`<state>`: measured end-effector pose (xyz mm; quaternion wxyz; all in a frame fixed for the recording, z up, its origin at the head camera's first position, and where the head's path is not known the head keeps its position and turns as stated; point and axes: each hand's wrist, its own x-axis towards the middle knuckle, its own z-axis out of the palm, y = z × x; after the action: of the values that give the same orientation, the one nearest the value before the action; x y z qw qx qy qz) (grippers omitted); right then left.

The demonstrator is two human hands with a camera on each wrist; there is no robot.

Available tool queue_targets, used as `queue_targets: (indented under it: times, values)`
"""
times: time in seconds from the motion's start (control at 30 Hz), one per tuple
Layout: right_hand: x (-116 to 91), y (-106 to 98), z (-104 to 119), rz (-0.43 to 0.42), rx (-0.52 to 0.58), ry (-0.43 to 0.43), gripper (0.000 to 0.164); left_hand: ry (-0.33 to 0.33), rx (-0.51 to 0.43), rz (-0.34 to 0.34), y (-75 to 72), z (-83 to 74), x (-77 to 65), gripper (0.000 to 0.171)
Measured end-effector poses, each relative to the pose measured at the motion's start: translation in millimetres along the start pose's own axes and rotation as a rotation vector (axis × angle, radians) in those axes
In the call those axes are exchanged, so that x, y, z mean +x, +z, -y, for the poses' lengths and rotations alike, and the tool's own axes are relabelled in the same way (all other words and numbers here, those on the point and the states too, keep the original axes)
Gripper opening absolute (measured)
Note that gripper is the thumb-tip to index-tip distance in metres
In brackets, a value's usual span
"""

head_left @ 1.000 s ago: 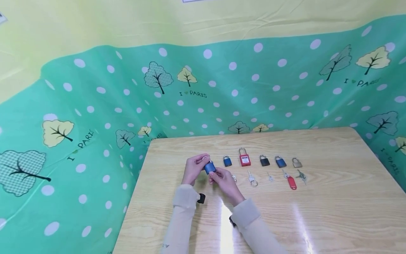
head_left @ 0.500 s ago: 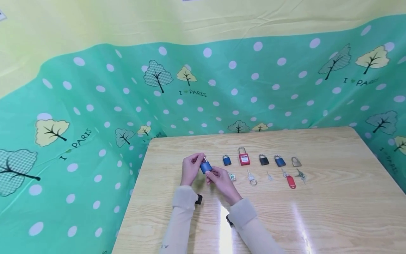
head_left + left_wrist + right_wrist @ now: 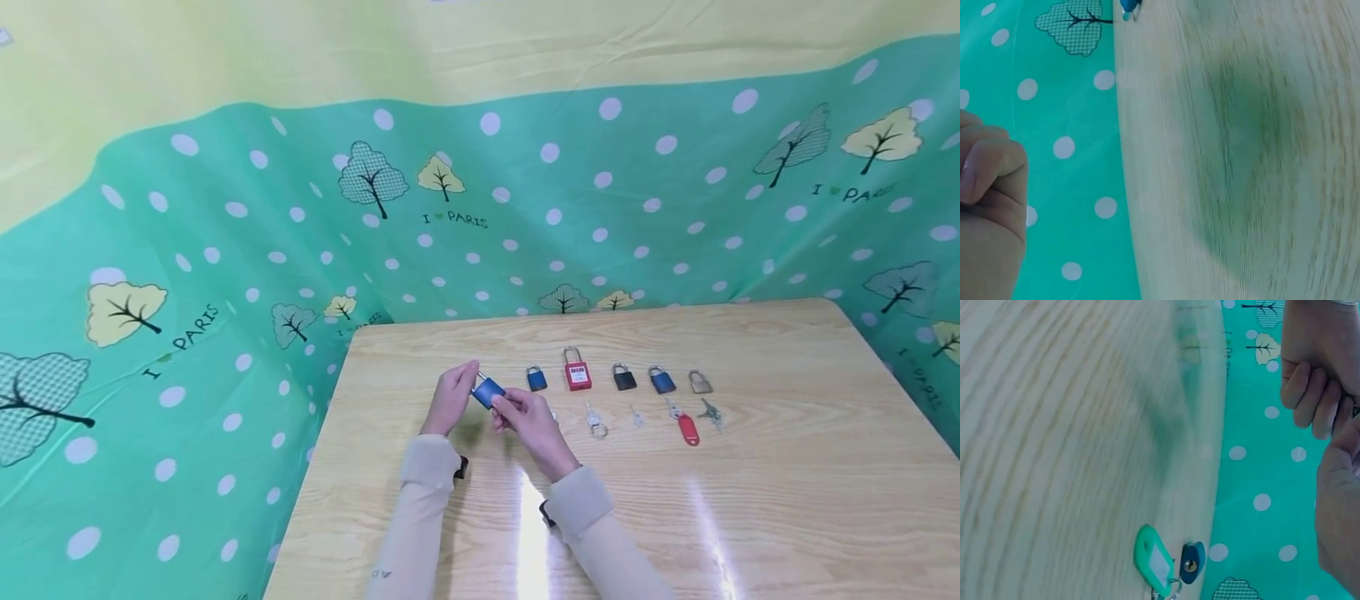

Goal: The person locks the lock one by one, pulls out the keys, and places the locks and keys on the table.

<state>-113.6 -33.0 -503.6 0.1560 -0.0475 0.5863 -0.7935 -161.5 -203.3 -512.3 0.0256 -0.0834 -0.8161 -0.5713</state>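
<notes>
A blue padlock [image 3: 488,392] is held in the air above the left part of the table, tilted with its metal shackle toward the upper left. My left hand [image 3: 448,400] pinches it at the shackle end. At the body's lower right my right hand [image 3: 531,423] grips it between thumb and fingers, which cover that end; whether a key is there cannot be seen. In the left wrist view my left hand [image 3: 991,181] shows curled fingers. In the right wrist view both hands meet at the right edge, and the padlock is nearly all hidden between them.
Behind lies a row of padlocks: blue [image 3: 536,378], red [image 3: 577,372], black [image 3: 623,377], blue [image 3: 662,380] and grey [image 3: 700,382]. Keys [image 3: 595,419] lie before them, one with a red tag [image 3: 688,430]. A green key tag [image 3: 1153,559] shows beside my right hand. Patterned cloth [image 3: 480,200] stands behind.
Both hands have shifted slightly left with the padlock. It has tipped further, its shackle now leaning more to the left. The row of padlocks has not moved.
</notes>
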Motion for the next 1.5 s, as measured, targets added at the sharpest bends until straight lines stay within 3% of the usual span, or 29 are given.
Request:
queue_targets:
  times: [0.07,0.3,0.53,0.77,1.03,1.2,1.37,1.5]
  values:
    - [0.3,0.0,2.2,0.006,0.002,0.011,0.028,-0.012,-0.03,0.03,-2.0,-2.9,1.1,0.052]
    - [-1.5,8.4,3.6,-0.027,-0.003,0.021,0.031,-0.05,-0.126,0.076,-5.1,-44.3,-9.8,0.047]
    - [-2.7,12.1,10.8,-0.089,-0.034,-0.019,0.026,-0.066,-0.149,0.113,-1.8,-49.2,-7.5,0.044]
    - [3.0,8.8,3.7,-0.106,-0.068,0.016,0.03,-0.096,-0.129,0.079,1.2,-39.3,-4.3,0.044]
    - [-1.3,3.4,-9.9,-0.094,0.0,0.048,0.027,-0.105,-0.231,0.012,12.8,-1.4,8.4,0.041]
    - [-2.1,2.0,-9.3,-0.135,-0.061,0.029,0.024,-0.129,-0.278,0.035,20.4,1.4,1.0,0.025]
    - [-3.8,-2.6,-7.2,-0.209,-0.179,0.026,0.022,-0.168,-0.344,0.031,23.5,2.3,-3.3,0.025]
    - [-6.1,-4.6,-5.0,-0.192,-0.23,0.006,0.022,-0.201,-0.413,-0.083,18.0,2.8,1.4,0.026]
